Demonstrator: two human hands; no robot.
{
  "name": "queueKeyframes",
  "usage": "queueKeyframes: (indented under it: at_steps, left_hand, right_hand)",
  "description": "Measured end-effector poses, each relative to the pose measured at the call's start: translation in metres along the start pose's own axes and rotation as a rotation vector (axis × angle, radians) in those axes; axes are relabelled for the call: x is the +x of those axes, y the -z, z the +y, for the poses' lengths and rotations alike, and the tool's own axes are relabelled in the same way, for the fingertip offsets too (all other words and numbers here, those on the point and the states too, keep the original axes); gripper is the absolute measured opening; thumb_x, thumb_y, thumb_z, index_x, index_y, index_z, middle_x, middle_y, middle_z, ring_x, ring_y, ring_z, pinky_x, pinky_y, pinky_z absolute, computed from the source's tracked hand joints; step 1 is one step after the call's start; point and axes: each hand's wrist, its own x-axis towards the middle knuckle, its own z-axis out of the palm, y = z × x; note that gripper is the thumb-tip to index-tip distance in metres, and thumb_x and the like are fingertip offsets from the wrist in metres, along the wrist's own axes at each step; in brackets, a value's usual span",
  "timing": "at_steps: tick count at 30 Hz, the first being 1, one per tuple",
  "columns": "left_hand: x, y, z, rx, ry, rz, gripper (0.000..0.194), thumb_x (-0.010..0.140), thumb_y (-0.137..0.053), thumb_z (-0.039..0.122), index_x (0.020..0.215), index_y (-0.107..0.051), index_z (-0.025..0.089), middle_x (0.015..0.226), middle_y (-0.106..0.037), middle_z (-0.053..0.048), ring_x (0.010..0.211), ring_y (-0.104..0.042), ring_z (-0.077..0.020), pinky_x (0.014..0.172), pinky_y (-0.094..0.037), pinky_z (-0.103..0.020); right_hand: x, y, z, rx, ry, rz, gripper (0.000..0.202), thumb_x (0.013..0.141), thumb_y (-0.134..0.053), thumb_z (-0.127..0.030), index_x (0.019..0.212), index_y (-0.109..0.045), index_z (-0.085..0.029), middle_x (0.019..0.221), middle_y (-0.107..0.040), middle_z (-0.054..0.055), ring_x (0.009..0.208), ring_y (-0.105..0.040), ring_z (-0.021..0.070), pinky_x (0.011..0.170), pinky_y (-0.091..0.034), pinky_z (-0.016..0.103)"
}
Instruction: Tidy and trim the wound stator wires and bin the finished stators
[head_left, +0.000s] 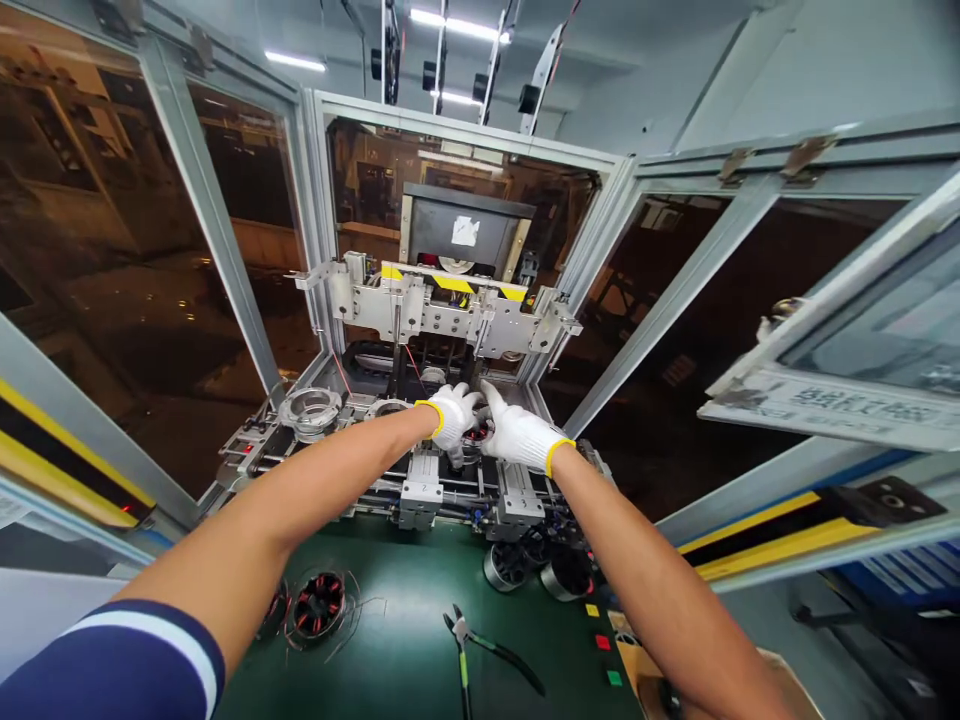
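Observation:
Both my hands wear white knitted gloves with yellow cuffs and reach into the winding machine. My left hand [454,414] is curled over the left side of a wound motor stator [478,434], which shows dark and reddish between the gloves. From the other side my right hand [519,432] grips the same stator, thumb and fingers around its rim. The gloves hide most of the stator and its seat in the fixture. To the left stands a round metal holder [310,411] on the machine's front row.
On the green bench lie a stator with copper wire ends [318,606], pliers [463,640] and several unwound stator cores [506,566]. Colored buttons [603,642] line the bench's right side. A striped machine head [454,284] is behind my hands; a framed panel [862,380] juts in from the right.

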Motion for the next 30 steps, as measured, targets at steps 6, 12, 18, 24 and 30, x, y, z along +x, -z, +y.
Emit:
queueKeyframes:
  at_steps: [6,12,18,24,30]
  left_hand:
    - [-0.002,-0.020,0.005,-0.007,0.042,0.025,0.089,0.056,-0.074,0.057,0.128,-0.054,0.009,0.145,-0.033,-0.027,0.129,-0.031,-0.0425,0.101,-0.032,-0.053]
    - [-0.005,-0.015,0.013,0.028,0.037,0.030,0.103,0.056,-0.078,0.047,0.140,-0.038,0.004,0.149,-0.027,-0.029,0.136,-0.023,-0.0455,0.108,-0.022,-0.057]
    - [-0.005,0.012,0.014,0.100,0.083,0.063,0.095,0.057,-0.078,0.043,0.137,-0.042,0.005,0.145,-0.035,-0.030,0.136,-0.023,-0.0464,0.107,-0.021,-0.061]
    - [-0.056,0.072,0.019,0.120,0.060,0.262,0.064,0.073,-0.065,0.041,0.124,-0.053,0.005,0.141,-0.036,-0.025,0.138,-0.018,-0.0413,0.115,-0.009,-0.056]
    - [-0.179,0.025,0.075,-0.196,-0.128,0.546,0.026,0.073,-0.063,0.038,0.093,-0.065,0.022,0.144,-0.037,-0.010,0.137,-0.022,-0.0346,0.115,-0.020,-0.053]
  right_hand:
    - [0.007,-0.025,-0.002,-0.069,0.072,0.002,0.105,0.070,-0.063,-0.026,0.151,0.000,-0.006,0.099,-0.066,0.021,0.086,-0.066,0.0328,0.069,-0.051,0.036]
    - [-0.007,-0.034,-0.008,-0.152,0.117,0.065,0.099,0.073,-0.062,-0.022,0.151,-0.003,-0.009,0.111,-0.062,0.023,0.089,-0.066,0.0327,0.073,-0.052,0.036]
    - [-0.003,-0.012,-0.003,-0.243,0.167,0.141,0.092,0.078,-0.061,-0.022,0.152,-0.006,-0.015,0.113,-0.063,0.019,0.088,-0.066,0.0317,0.073,-0.053,0.040]
    - [-0.042,0.051,-0.010,-0.078,0.124,0.265,0.098,0.079,-0.063,-0.046,0.152,-0.007,-0.012,0.095,-0.068,0.015,0.082,-0.066,0.0332,0.072,-0.052,0.041]
    - [-0.195,0.006,-0.035,0.210,0.324,0.428,0.068,0.088,-0.049,-0.063,0.147,-0.031,-0.032,0.132,-0.054,0.008,0.103,-0.060,0.0293,0.088,-0.048,0.042]
